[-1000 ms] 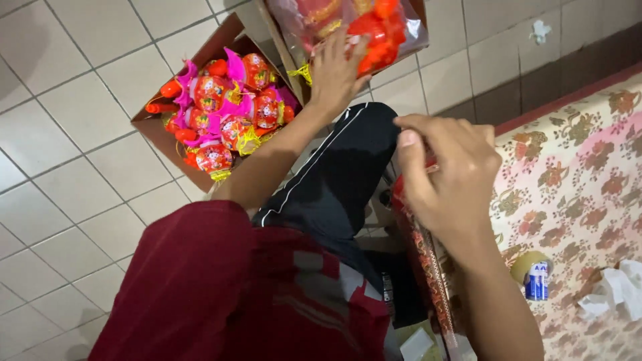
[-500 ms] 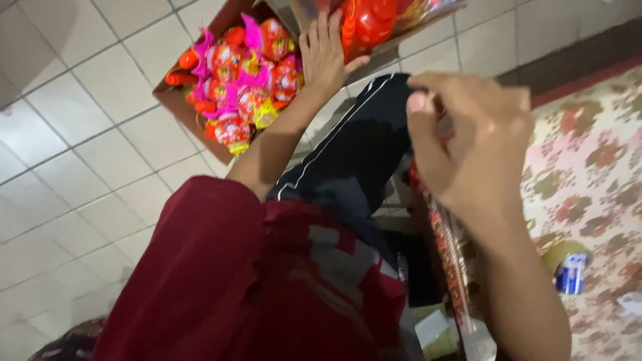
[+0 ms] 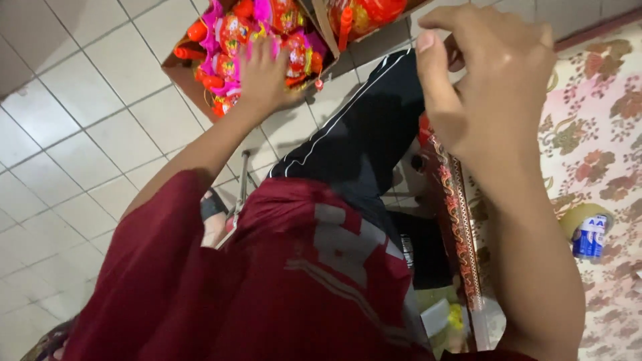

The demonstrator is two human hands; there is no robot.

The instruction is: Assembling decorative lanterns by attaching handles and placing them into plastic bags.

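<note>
Here, at the far left of the frame, pale square floor tiles (image 3: 73,154) fill the view, running from the top edge down to the lower left corner. Toward the upper middle sits an open cardboard box (image 3: 184,73) packed with red and pink lantern toys (image 3: 231,33), their orange handles poking out at its left side. The left hand (image 3: 264,77) reaches up from the dark red sleeve (image 3: 167,267) in the lower part of the frame and lies flat on the toys in the box, fingers spread and only loosely bent; it presses against them, but whether it has actually closed on one cannot be told, since the fingertips are blurred against the wrappers.

Just to the right, at the top edge, a second bundle of red and orange toys (image 3: 364,13) shows in clear wrap. Below it a black trouser leg with a white stripe (image 3: 361,134) runs diagonally through the centre, and the dark red shirt with pale lettering (image 3: 334,267) fills the lower middle.

Right of centre, the right hand (image 3: 481,80) is raised close to the camera in the upper right, fingers curled downward and drawn together; what, if anything, it pinches is hidden behind the hand. Beneath it a long red strip with a gold pattern (image 3: 458,220) stands on edge. At the far right lies a floral mat (image 3: 602,100), with a roll of tape and a small blue and white cylinder (image 3: 590,234) resting on it.
</note>
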